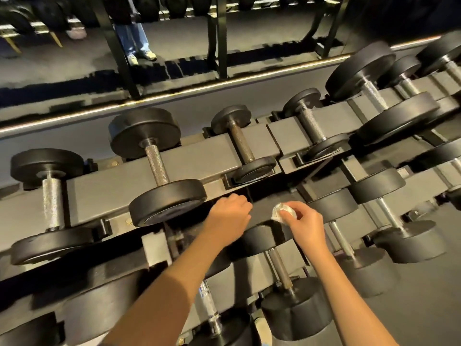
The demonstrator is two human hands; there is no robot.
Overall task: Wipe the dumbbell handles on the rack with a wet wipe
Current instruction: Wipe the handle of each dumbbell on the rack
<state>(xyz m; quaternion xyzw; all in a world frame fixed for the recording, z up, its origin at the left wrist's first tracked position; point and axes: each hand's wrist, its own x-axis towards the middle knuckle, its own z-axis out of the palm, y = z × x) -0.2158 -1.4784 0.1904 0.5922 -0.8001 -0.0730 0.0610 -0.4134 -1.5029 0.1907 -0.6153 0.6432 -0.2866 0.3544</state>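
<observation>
Gym: tiered rack (199,156) loaded with dumbbells (159,166), wall mirror (174,46) behind.

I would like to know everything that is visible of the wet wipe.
The wet wipe is a small white wad, crumpled and slightly glossy, as if damp. The right hand pinches it with curled fingers, which hide part of it. It hangs before the dark gap under the rack's upper rail and seems to touch nothing else.

Showing left forearm (172,288) and right forearm (346,293) bare down to the frame's lower edge; showing left hand (228,217) and right hand (305,227) equally bare, joining slim wrists.
</observation>
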